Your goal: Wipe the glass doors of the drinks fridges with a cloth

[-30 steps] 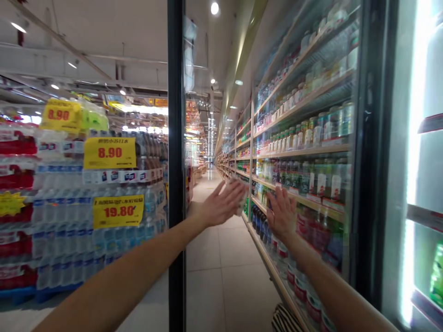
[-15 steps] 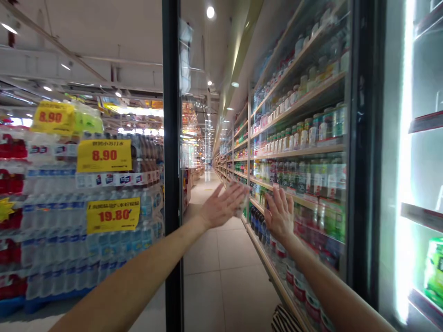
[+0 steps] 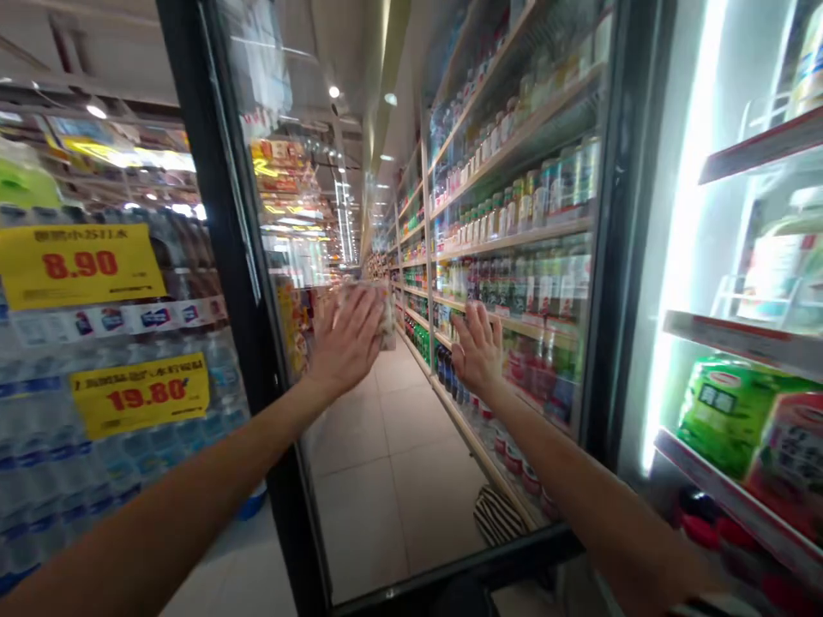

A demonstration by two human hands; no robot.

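My left hand point(image 3: 347, 338) lies flat over a pale, faintly patterned cloth point(image 3: 387, 317), keeping it against the glass door point(image 3: 360, 480) of an upright cooler. Part of the cloth shows past the fingertips; the rest is hidden under the hand. My right hand point(image 3: 477, 347) is farther right in front of the same pane, fingers stretched and slightly apart, with nothing in it. Whether its fingertips touch the glass I cannot tell. A black frame point(image 3: 241, 257) borders the door, which stands swung out.
On the right, lit cooler shelves point(image 3: 726, 343) hold a green pouch point(image 3: 726, 411) and a pink pouch point(image 3: 790, 454). Stacked bottled water point(image 3: 39, 497) with yellow price signs point(image 3: 138, 394) stands left. Through the glass appear drink shelves point(image 3: 514, 236) and a striped item point(image 3: 498, 517) low down.
The view has turned down and right, bringing in the door's bottom edge and more cooler shelves. My left hand and the cloth have shifted left and up across the pane; my right hand stays spread.
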